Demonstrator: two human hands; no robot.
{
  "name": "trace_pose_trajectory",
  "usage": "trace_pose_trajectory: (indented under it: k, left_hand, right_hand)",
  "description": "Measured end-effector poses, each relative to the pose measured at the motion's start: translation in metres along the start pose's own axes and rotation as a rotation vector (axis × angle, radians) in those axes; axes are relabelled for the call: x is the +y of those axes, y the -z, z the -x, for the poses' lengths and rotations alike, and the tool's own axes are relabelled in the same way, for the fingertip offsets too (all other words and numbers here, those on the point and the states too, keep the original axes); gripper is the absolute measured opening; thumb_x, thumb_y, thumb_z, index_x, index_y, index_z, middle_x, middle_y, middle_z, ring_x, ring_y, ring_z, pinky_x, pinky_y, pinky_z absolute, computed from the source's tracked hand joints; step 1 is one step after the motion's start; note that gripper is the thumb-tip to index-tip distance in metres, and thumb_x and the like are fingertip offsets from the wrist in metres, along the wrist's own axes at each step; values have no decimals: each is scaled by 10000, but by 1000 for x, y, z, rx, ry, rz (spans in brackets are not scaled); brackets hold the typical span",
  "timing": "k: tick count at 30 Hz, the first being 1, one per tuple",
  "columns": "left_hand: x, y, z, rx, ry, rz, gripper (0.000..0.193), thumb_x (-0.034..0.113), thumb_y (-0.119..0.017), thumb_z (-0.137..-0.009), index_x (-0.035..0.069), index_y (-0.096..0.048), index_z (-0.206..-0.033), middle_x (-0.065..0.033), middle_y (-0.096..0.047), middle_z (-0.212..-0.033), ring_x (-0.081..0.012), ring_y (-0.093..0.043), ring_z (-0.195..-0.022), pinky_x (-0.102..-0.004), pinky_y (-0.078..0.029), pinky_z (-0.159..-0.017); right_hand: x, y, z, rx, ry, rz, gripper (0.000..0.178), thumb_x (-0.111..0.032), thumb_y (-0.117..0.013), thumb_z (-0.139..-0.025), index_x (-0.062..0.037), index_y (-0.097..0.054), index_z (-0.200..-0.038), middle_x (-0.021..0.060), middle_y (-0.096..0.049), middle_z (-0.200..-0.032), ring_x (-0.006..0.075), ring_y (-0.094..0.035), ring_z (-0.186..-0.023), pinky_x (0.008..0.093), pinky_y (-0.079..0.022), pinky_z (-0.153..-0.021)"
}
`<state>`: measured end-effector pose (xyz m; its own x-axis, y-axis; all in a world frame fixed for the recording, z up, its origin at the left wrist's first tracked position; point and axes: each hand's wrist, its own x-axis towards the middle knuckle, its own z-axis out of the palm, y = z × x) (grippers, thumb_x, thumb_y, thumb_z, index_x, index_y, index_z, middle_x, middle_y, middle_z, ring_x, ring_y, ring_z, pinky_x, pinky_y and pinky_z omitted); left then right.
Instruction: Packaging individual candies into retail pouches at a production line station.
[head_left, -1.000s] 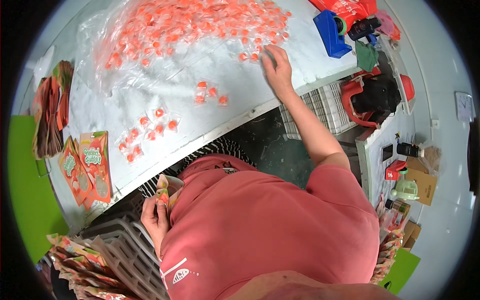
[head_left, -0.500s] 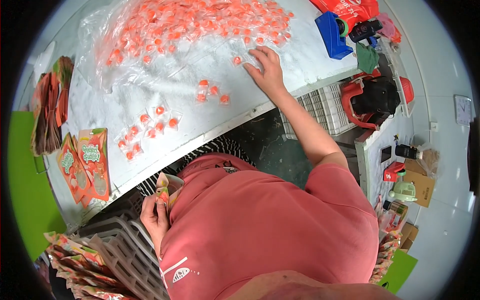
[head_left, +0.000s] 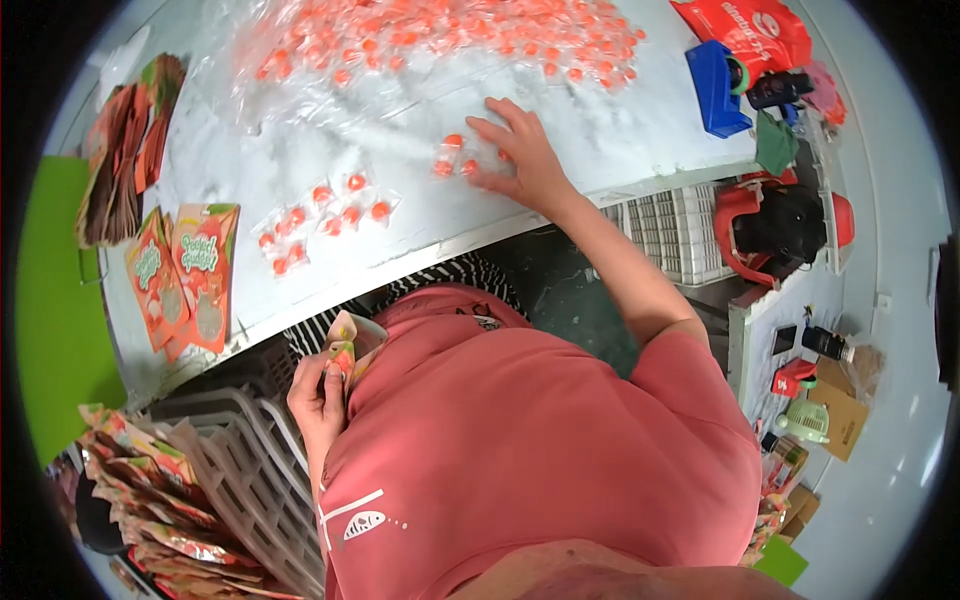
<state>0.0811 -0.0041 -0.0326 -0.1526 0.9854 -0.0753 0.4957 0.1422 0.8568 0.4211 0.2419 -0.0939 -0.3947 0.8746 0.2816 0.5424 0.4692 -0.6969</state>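
My right hand [head_left: 525, 160] is over the white table, fingers spread and curved. Its thumb and fingertips are beside a few clear-wrapped orange candies [head_left: 453, 142], one of them partly hidden by the hand. Left of these, several more wrapped candies [head_left: 351, 215] lie in a loose row. A large heap of the same candies [head_left: 450, 35] covers the far part of the table, next to clear plastic sheeting. Down by my body, my left hand [head_left: 318, 400] pinches a printed candy pouch [head_left: 358, 340], whose mouth gapes.
Flat printed pouches [head_left: 205, 280] lie at the table's left, below bundled pouches [head_left: 125, 150]. Filled-looking pouches [head_left: 170, 500] stand by a grey plastic crate [head_left: 245, 460] at lower left. A blue tape dispenser [head_left: 718, 90] and red bag [head_left: 750, 35] sit far right, above a white crate [head_left: 680, 235].
My right hand has come nearer, from the heap's edge to the small candy group. A lone candy appears to have been drawn toward that group. The view has shifted; my left hand still holds the pouch.
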Motion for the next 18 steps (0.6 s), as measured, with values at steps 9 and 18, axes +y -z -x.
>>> trace_pose_trajectory:
  k: [9, 18]
  left_hand:
    - [-1, 9, 6, 14, 44, 36, 82, 3, -634, -917, -51, -648, -978, -91, -602, -864, -170, -547, -797, -261, -433, -745]
    - [0, 29, 13, 153, 28, 47, 77, -16, -637, -910, -48, -650, -979, -85, -605, -948, -171, -567, -881, -256, -439, -791]
  right_hand:
    - [-20, -36, -18, -153, 318, 374, 677, -513, -769, -732, -255, -583, -1329, 83, -464, -1426, 372, -365, -1364, 652, -286, -1057]
    - [-45, -37, -16, -253, 360, 333, 590, -504, -732, -776, -243, -604, -1288, 85, -468, -1421, 361, -374, -1355, 668, -266, -1058]
